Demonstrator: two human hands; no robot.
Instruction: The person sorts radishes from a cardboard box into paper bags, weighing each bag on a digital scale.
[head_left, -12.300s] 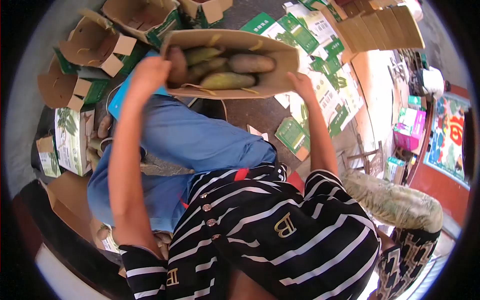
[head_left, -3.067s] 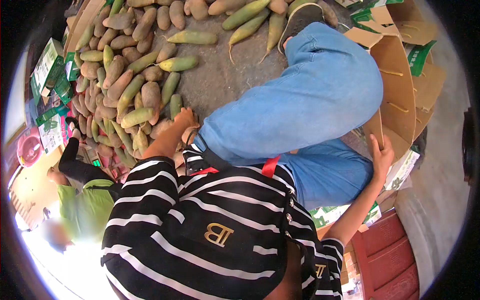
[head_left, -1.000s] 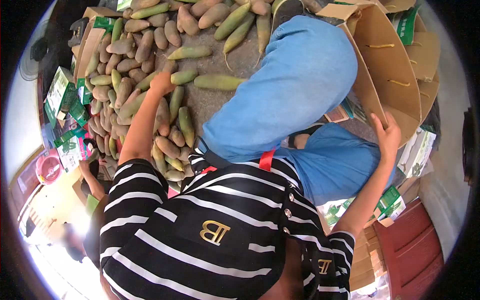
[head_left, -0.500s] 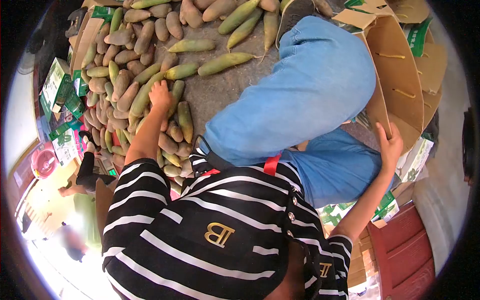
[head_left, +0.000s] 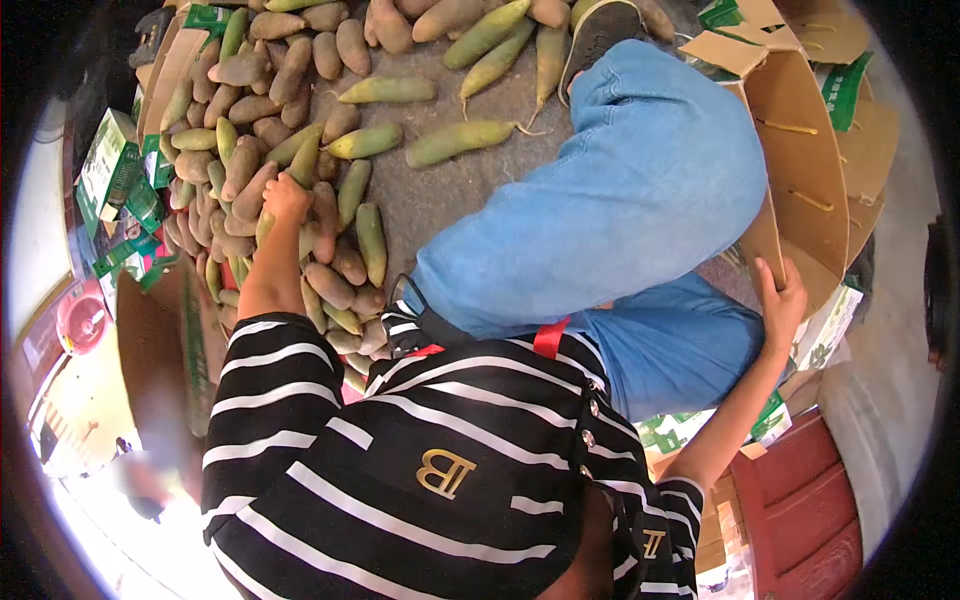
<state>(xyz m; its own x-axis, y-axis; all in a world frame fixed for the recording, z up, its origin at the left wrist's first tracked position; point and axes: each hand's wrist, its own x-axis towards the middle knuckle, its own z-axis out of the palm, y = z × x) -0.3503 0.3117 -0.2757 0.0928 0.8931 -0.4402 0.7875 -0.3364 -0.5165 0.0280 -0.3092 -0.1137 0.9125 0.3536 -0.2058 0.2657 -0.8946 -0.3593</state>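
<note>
My left hand [head_left: 288, 197] is closed around a long green radish [head_left: 304, 158] on the left part of the pile; the fingers hide its middle. Around it lie many radishes, some green and some dull brown, such as the brown radish [head_left: 325, 220] beside my wrist. My right hand [head_left: 782, 297] grips the near edge of an open cardboard box [head_left: 800, 160], thumb and fingers on its wall. That box stands at the right, beside my bent knee in blue jeans [head_left: 590, 190].
A few green radishes [head_left: 455, 143] lie apart on the dark ground [head_left: 430, 190]. Green-and-white cartons [head_left: 110, 165] stand at the far left. Another cardboard box [head_left: 155, 340] and a blurred person [head_left: 150, 480] are at lower left. A red panel [head_left: 800, 500] is at lower right.
My left hand has shifted left and slightly down, closing around the radish. A cardboard box has come into view at left, hiding part of the other person. My right hand stays on the box.
</note>
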